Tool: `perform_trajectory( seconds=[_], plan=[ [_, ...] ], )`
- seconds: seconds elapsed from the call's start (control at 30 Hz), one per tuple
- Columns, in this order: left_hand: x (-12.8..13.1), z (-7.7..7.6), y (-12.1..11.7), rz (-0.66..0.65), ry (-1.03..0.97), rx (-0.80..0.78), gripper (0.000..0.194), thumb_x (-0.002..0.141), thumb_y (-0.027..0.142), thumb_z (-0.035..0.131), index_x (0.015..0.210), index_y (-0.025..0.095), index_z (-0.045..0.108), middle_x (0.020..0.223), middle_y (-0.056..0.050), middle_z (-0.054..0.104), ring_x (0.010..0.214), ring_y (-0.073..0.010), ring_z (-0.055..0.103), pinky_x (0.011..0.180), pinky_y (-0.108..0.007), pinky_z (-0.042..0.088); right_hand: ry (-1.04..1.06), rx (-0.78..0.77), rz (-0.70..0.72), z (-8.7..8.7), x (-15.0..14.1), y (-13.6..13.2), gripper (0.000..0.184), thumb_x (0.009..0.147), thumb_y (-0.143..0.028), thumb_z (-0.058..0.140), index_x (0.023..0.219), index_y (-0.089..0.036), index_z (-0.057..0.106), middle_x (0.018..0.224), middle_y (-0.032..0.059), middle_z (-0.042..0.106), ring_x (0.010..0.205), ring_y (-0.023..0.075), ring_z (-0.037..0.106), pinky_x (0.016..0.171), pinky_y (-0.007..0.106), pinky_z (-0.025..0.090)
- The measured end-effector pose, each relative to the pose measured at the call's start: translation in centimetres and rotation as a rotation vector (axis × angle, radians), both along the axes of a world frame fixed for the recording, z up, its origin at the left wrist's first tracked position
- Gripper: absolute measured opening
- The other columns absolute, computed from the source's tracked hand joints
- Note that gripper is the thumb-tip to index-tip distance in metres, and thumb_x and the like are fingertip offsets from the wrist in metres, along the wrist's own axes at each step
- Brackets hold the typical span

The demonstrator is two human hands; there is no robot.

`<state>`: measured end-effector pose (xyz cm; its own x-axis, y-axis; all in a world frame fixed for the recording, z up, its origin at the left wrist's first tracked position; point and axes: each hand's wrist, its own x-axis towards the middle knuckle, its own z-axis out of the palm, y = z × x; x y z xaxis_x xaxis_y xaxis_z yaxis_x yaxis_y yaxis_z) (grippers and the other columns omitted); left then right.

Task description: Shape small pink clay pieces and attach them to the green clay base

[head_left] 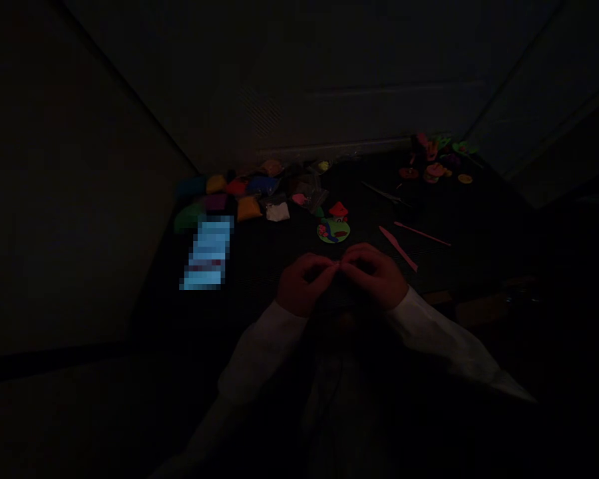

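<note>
My left hand (304,283) and my right hand (374,274) meet fingertip to fingertip over the front of the dark table. Both are closed in a pinch. A tiny pinkish bit seems to sit between the fingertips, too small and dim to name. Just beyond them lies a round green clay base (340,230) bearing a blue strip, pink flower-like shapes and a brown piece. At its back edge stands a small clay mushroom house (338,211) with a red cap. Right of my hands rest a pink modelling knife (398,249) and a thin pink stick tool (422,233).
Bags of coloured clay (249,208) line the table's back left. A lit, pixelated screen (209,253) lies at the left. Scissors (382,193) sit behind the tools. Several finished-looking clay figures (434,173) crowd the back right corner. A wall panel (349,113) rises behind.
</note>
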<state>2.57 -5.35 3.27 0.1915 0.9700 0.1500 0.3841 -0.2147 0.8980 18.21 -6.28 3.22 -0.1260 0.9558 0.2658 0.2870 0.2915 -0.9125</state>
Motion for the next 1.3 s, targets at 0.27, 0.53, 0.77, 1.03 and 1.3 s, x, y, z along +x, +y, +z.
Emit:
perform_trajectory(
  seconds=[0.27,0.53,0.77,1.03,1.3],
  plan=[
    [0.06,0.59,0.08,0.061,-0.104,-0.108,0.016,0.066,0.034,0.058,0.072,0.019,0.062,0.074,-0.001,0.064,0.07,-0.0127,0.058,0.062,-0.023,0.045,-0.002,0.0,-0.005,0.16,-0.2,-0.19,0.011,0.072,-0.029,0.054,0.076,-0.019,0.057,0.084,0.003,0.052,0.078,0.0126,0.05,0.068,0.027,0.041],
    [0.21,0.52,-0.02,0.046,-0.065,-0.084,0.017,0.064,0.035,0.059,0.071,0.019,0.062,0.071,-0.001,0.062,0.066,-0.012,0.057,0.059,-0.023,0.044,-0.019,0.03,0.003,0.02,-0.22,-0.09,0.013,0.073,-0.03,0.053,0.073,-0.018,0.057,0.083,0.0032,0.052,0.077,0.0122,0.05,0.068,0.027,0.041],
    [0.08,0.39,-0.01,0.027,-0.07,-0.044,0.017,0.067,0.035,0.057,0.072,0.019,0.061,0.074,-0.001,0.062,0.069,-0.0124,0.057,0.062,-0.023,0.045,-0.039,0.033,0.025,0.02,-0.27,-0.14,0.013,0.073,-0.03,0.053,0.073,-0.018,0.057,0.084,0.0031,0.052,0.077,0.0123,0.05,0.067,0.026,0.04],
    [-0.03,-0.08,0.09,0.024,-0.02,-0.013,0.013,0.067,0.031,0.057,0.073,0.02,0.061,0.072,0.0,0.06,0.066,-0.0109,0.056,0.06,-0.022,0.044,-0.031,0.046,0.018,0.11,-0.29,-0.23,0.011,0.073,-0.028,0.053,0.076,-0.019,0.056,0.084,0.0028,0.052,0.077,0.0119,0.05,0.068,0.026,0.04],
    [0.09,-0.09,0.07,-0.01,-0.006,0.019,0.016,0.07,0.032,0.055,0.079,0.02,0.061,0.077,-0.001,0.06,0.069,-0.0115,0.057,0.062,-0.023,0.044,-0.031,0.031,0.002,0.13,-0.33,-0.16,0.009,0.073,-0.027,0.052,0.074,-0.018,0.056,0.083,0.0026,0.052,0.078,0.012,0.05,0.069,0.026,0.04]
  ],
)
